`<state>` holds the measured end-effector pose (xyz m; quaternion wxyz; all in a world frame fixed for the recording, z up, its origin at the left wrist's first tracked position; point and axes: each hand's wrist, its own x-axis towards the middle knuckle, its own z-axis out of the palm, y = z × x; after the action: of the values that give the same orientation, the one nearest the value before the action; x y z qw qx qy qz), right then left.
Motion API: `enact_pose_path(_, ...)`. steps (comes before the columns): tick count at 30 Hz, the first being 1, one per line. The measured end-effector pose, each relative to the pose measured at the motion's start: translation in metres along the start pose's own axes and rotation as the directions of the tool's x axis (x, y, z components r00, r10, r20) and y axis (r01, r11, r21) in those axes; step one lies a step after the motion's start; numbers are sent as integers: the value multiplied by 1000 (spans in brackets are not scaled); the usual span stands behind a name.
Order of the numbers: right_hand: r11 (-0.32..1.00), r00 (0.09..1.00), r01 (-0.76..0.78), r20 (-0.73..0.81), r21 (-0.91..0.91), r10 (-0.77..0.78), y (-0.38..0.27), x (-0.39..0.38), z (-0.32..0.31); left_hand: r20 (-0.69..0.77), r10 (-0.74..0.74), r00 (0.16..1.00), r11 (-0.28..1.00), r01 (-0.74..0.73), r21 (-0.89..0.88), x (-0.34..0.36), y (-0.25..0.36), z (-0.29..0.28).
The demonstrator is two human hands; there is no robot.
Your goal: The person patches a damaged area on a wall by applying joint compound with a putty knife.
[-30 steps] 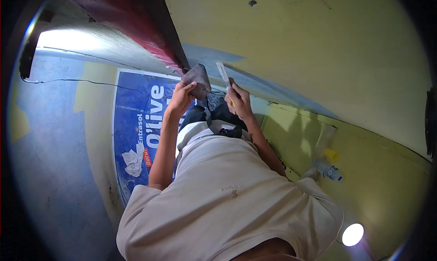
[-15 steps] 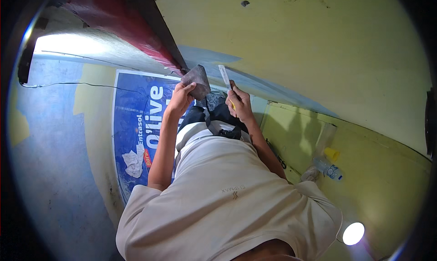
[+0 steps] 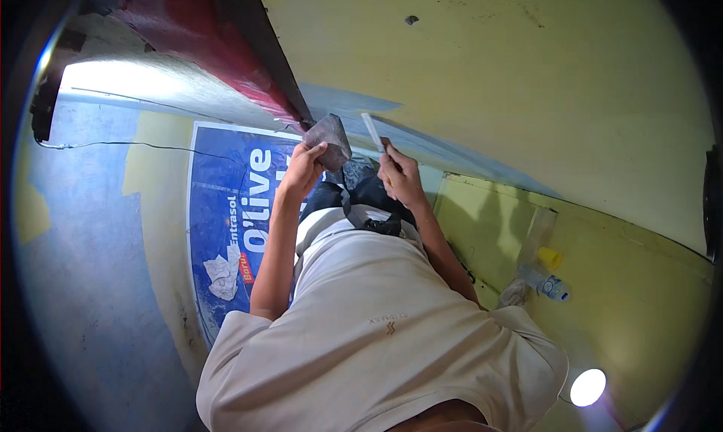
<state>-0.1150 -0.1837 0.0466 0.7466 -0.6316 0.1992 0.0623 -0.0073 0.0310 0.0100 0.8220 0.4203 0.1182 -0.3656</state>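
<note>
My left hand point(image 3: 303, 169) grips a flat, roughly square, grey-brown plate point(image 3: 328, 135) by its lower left edge, thumb on its face. To the right, my right hand point(image 3: 401, 172) is closed round a narrow scraper point(image 3: 371, 131) with a pale blade pointing up and left and a yellowish handle, mostly hidden by fingers. The blade is apart from the plate. Above the hands are a yellow surface point(image 3: 512, 78) with a pale blue band and a dark-edged red strip point(image 3: 211, 40).
A blue poster point(image 3: 218, 176) with torn white paper point(image 3: 223, 276) lies left of my body. At right are a yellow panel point(image 3: 474, 213), a plastic bottle point(image 3: 544, 283), a yellow object point(image 3: 550, 257) and a lit round lamp point(image 3: 587, 387). A thin wire point(image 3: 120, 143) runs at left.
Both hands, with the plate and scraper, sit slightly lower in the picture and a little to the right. The grips look the same; the background has shifted slightly too.
</note>
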Motion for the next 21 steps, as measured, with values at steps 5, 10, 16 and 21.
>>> enact_pose_path(5, 999, 999, -40, 6, -36, 40, 7, 2, 5, 23, -21, 1000, 1000, 20, 14, 2, 1, 1)
enact_pose_path(10, 996, 998, -62, -12, 63, 63, 0, 3, 14, 10, -24, 1000, 999, 24, 27, 3, 1, 2)
enact_pose_path(16, 996, 998, -69, -6, 49, 69, 2, 0, 2, 43, -49, 998, 999, 48, 23, 7, -2, -4)
enact_pose_path(21, 999, 1000, -17, -20, 41, 18, -1, 0, 6, 28, -33, 999, 999, 32, 33, 7, -3, -3)
